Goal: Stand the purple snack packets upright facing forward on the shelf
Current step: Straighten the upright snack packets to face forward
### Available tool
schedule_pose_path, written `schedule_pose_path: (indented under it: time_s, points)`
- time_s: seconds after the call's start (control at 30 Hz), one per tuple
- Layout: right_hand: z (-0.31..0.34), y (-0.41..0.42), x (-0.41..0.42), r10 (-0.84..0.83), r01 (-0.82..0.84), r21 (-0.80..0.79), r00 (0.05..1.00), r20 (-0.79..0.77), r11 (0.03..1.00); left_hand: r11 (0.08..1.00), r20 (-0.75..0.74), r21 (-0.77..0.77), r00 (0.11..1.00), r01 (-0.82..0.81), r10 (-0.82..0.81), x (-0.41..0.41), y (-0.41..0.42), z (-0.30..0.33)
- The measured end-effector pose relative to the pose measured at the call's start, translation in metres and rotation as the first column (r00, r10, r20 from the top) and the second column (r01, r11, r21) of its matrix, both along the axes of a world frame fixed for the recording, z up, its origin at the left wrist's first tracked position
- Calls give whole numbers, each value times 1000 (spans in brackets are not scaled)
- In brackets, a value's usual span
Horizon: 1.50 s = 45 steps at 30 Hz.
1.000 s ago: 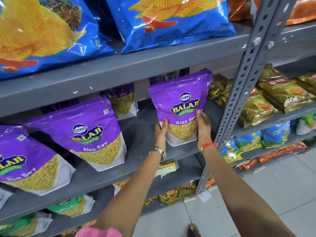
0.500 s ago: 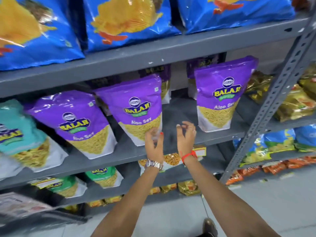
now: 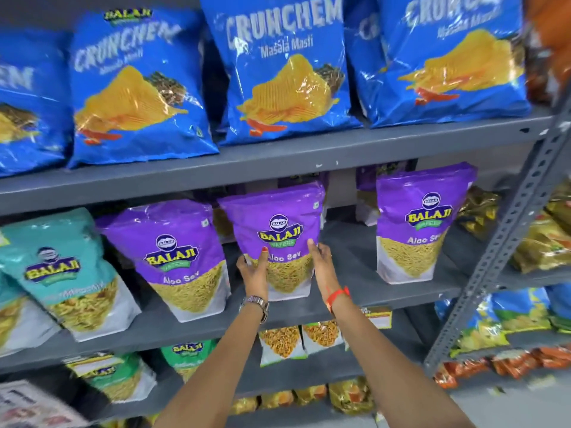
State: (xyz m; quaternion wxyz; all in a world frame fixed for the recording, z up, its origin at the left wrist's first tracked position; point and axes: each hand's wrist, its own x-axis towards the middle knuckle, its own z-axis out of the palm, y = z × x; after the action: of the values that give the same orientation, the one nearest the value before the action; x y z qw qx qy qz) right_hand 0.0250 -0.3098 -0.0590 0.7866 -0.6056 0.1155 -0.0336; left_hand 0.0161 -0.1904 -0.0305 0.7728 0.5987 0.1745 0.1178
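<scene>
Three purple Aloo Sev packets stand in a row at the front of the grey middle shelf (image 3: 355, 257). The middle packet (image 3: 275, 223) is upright and faces forward. My left hand (image 3: 255, 271) grips its lower left side and my right hand (image 3: 321, 262) presses its lower right side. The left packet (image 3: 173, 251) leans slightly to the left. The right packet (image 3: 417, 223) stands upright on its own near the shelf post. More purple packets (image 3: 366, 180) sit behind in shadow, partly hidden.
Teal packets (image 3: 61, 270) stand left of the purple ones. Large blue chip bags (image 3: 278, 72) fill the shelf above. A slotted grey post (image 3: 506, 236) bounds the right side, with gold packets (image 3: 543, 245) beyond. Lower shelves hold green and yellow packets (image 3: 281, 339).
Both hands let go of the right packet, moved left across the shelf and took hold of the middle packet. The view has swung left and upward.
</scene>
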Motion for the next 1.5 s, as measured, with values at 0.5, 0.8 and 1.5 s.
schedule_pose_path:
  time_s: [0.5, 0.8, 1.5]
  points:
    - [2, -37, -1, -197, 195, -37, 979, -45, 980, 984, -66, 116, 990, 136, -129, 8, -35, -20]
    - [-26, 20, -35, -510, 520, -219, 854, 105, 826, 904, 54, 427, 999, -13, -11, -28, 2, -31]
    - [-4, 179, -8, 200, -171, -280, 977, 77, 945, 993, 40, 36, 993, -111, 110, -28, 189, -8]
